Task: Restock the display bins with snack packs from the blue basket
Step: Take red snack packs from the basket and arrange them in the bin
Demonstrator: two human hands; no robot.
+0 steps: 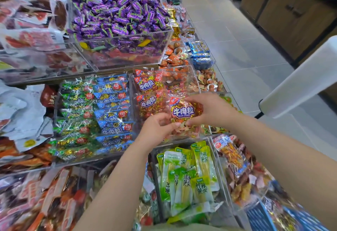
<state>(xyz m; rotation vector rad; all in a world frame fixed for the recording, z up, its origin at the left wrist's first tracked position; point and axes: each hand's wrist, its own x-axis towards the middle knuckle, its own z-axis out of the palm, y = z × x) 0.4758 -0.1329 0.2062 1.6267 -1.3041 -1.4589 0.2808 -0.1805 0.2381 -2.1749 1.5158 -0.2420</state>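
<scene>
Beef-cube snack pack (183,111): a clear plastic pouch stuffed with small sweets twisted in shiny red and gold foil. Its front carries a dark blue label with white Chinese characters and the words "Beef cubes" beneath, and a red and blue badge sits at its upper left corner. It is held upright and a little tilted above the near right part of a clear acrylic bin (195,80), between both hands. The left hand (156,130) has its fingers curled and pinches the pouch at its lower left corner. The right hand (209,110) grips the pouch's right side, fingers over the top edge and thumb under the bottom edge.

Two matching red packs (147,84) lie face up in the same bin, one behind the other, along its left side; whether the held pouch touches them cannot be told. Just to the left, another clear bin holds a row of blue packs (111,99) and, beside them, a row of green packs (76,101) of the same label design. Behind those stands a large bin heaped with purple-wrapped candies (118,6). Nearer the person, under the forearms, a bin holds green-and-white long pouches (184,176) lying loosely over one another. At the lower right corner the slatted edge of the blue basket (259,218) shows, blurred, with more packets above it. A grey tiled floor (237,39) runs along the right of the display.
</scene>
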